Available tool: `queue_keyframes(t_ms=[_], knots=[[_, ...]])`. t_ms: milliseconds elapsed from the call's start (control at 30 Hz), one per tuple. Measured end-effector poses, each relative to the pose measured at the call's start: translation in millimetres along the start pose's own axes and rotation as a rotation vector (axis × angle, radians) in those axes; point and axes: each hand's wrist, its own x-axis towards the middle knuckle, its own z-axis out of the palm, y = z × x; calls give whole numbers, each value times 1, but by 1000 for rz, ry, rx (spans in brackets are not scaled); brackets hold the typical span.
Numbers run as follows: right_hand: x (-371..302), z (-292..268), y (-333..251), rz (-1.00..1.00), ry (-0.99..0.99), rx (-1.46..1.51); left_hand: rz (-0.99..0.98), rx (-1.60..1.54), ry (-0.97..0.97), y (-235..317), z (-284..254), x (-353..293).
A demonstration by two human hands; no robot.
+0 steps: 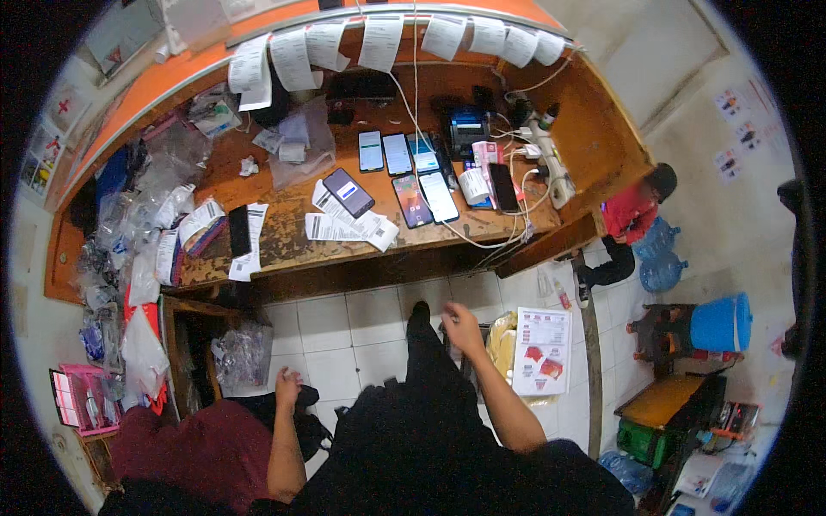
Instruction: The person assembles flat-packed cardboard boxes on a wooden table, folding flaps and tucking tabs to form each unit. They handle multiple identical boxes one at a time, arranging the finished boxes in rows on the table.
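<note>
My right hand [462, 328] hangs below the desk's front edge, over the white tiled floor and beside my dark leg. Its fingers are loosely bent and apart, with nothing visible in them. My left hand [289, 387] is lower and to the left, near a clear plastic bag [243, 354]; its fingers look apart and hold nothing I can see. Neither hand touches the wooden desk [284, 191]. On it, a phone [348, 191] lies over printed paper slips [376, 229]. Several lit phones [411, 200] stand in a group to its right, and a dark phone [238, 230] lies at left on paper.
Plastic bags [129, 228] crowd the desk's left end. White cables run to a power strip [559, 176] at right. A printed sheet [543, 353] lies beside my right arm. Someone in maroon [194, 456] sits close at left; a person in red [631, 215] is beyond the desk's right end.
</note>
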Motion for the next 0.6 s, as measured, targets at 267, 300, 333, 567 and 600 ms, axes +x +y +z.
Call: queue_keyframes(t_ms=[267,300,333,567,600], knots=[[257,33,-97,-227,-195,-89,-139,-32,81,141,97,-40],[272,36,-104,-243,-255,-54,-190,-27,124,151,105,-37],[278,39,-108,-215,-215,-8,-232,4,105,156,109,-31],[286,-44,-37,168,492,-213,-339,-137,-126,132,91,65],[294,-64,-23,170,525,-337,-357,-111,-158,130,84,77]])
